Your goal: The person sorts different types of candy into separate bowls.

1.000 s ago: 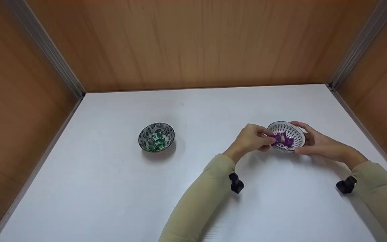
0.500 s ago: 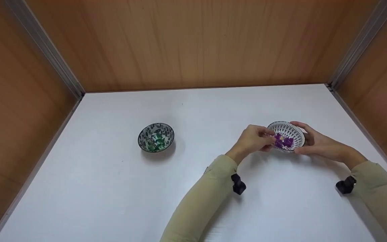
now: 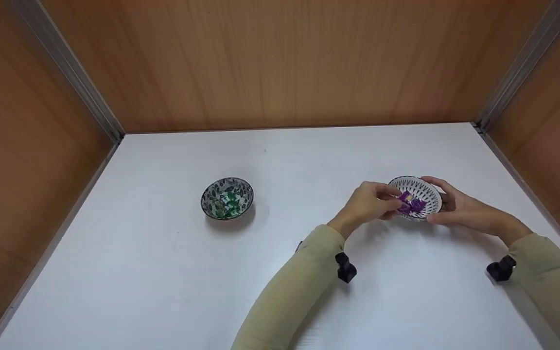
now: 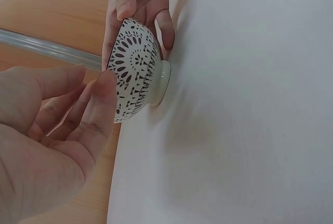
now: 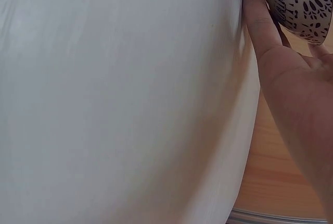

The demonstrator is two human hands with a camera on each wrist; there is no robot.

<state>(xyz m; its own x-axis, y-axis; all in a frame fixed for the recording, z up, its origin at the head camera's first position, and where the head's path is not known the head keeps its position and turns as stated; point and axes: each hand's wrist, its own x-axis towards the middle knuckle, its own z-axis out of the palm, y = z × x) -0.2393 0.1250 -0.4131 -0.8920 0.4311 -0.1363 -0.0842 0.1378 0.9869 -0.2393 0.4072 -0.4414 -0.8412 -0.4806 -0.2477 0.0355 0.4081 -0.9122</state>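
Note:
In the head view, a white bowl (image 3: 413,185) with a dark pattern stands at the right of the table, holding several purple-wrapped candies (image 3: 412,205). My right hand (image 3: 469,209) holds it from the right, thumb at the near rim and fingers on the far side. At the left rim is my left hand (image 3: 370,201), fingers bent and fingertips over the edge beside the candies. Whether they pinch a candy is hidden. The left wrist view shows this hand (image 4: 57,130) close against the tilted-looking bowl (image 4: 136,73). Only part of the bowl (image 5: 302,5) appears in the right wrist view.
A second bowl (image 3: 214,190), patterned in black, stands left of centre with several green-wrapped candies (image 3: 229,205) in it. The white table (image 3: 139,272) is bounded by wooden panels (image 3: 289,63) at the back and both sides.
The purple candy at my left fingertips has gone from the left rim further into the white bowl. My left hand has shifted slightly to the right; my right hand stays on the bowl.

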